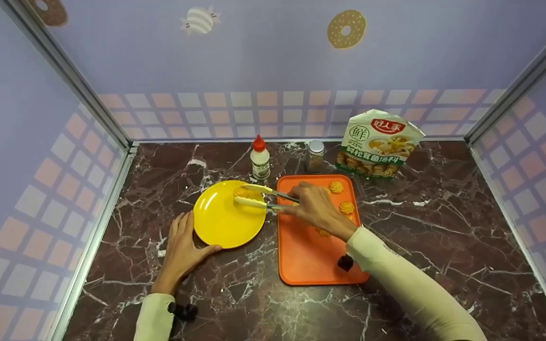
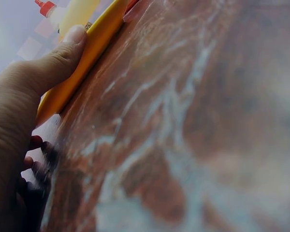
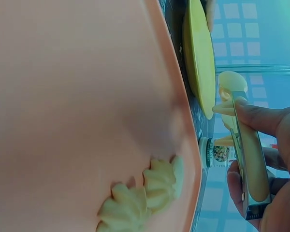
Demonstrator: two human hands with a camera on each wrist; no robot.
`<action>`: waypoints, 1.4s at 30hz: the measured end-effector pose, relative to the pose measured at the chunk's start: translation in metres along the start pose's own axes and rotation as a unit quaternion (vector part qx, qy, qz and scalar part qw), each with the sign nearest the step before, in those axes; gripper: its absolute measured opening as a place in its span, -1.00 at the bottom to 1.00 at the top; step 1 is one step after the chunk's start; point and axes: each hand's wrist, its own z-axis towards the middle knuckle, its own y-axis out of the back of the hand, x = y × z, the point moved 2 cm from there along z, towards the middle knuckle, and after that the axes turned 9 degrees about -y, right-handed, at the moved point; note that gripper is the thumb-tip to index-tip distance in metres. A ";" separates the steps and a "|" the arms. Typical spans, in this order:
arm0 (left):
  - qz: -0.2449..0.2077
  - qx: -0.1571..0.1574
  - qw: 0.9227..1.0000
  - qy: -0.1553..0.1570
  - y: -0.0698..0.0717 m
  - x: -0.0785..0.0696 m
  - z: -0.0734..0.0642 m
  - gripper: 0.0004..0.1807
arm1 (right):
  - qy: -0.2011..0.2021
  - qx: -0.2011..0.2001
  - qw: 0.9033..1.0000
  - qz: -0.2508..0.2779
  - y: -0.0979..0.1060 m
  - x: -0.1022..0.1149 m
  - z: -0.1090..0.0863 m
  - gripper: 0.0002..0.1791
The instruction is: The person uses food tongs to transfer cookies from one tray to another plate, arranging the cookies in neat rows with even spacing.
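Note:
My left hand [image 1: 182,248] rests against the left side of a yellow plate [image 1: 221,220], its fingers along the edge and its thumb on the near rim. In the left wrist view the thumb [image 2: 63,58] presses on that rim. My right hand [image 1: 318,206] grips metal tongs [image 3: 253,166] with pale yellow tips. These tips stand around a swirled cookie [image 1: 240,192] at the upper right of the plate; whether the cookie touches the plate I cannot tell. More swirled cookies [image 1: 346,207] lie on an orange tray [image 1: 313,263], some hidden under my right hand and wrist.
Behind the plate stands a red-capped bottle [image 1: 260,158]. A jar with a silver lid [image 1: 315,156] and a green-and-white food pouch [image 1: 379,144] stand behind the tray. Walls [image 1: 273,61] enclose the dark marbled table [image 1: 235,303] at the back and sides.

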 end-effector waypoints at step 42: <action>0.004 0.002 1.000 -0.003 0.000 0.000 -0.001 0.44 | 0.010 0.029 0.999 -0.015 -0.040 0.035 0.029 -0.53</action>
